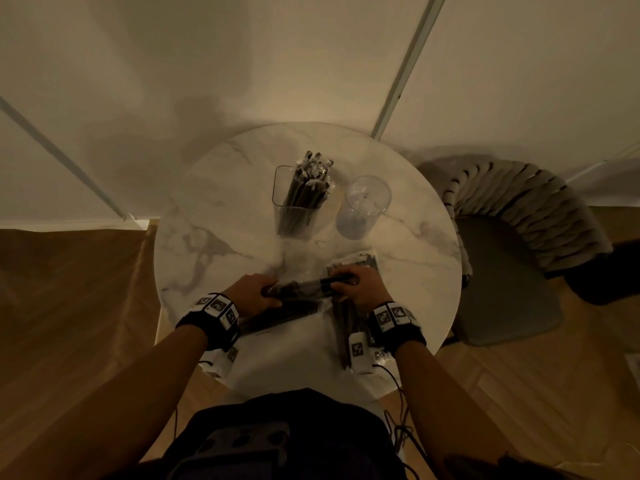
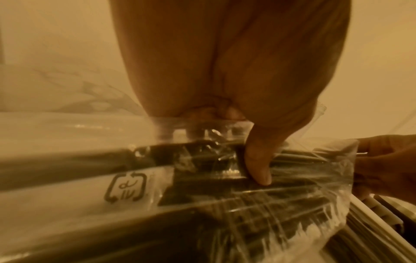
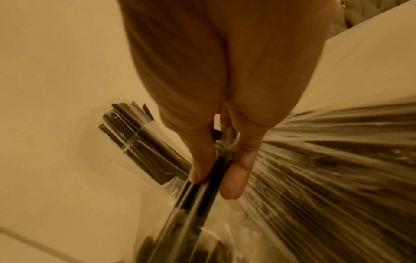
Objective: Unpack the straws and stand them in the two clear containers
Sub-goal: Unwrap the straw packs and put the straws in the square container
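Marble-topped round table (image 1: pixel 214 188) is carrying the work: the left hand (image 1: pixel 254 292) and right hand (image 1: pixel 360 285) are both gripping the clear-wrapped straw pack (image 1: pixel 299 287), its long axis lying crosswise between them, near of the square container (image 1: pixel 278 188) and round container (image 1: pixel 363 206).

Bare marble table (image 1: pixel 214 188) lies left of the rectangular container (image 1: pixel 294 202).

Blk wristbands (image 1: pixel 213 327) w/ white marker tags, cables.
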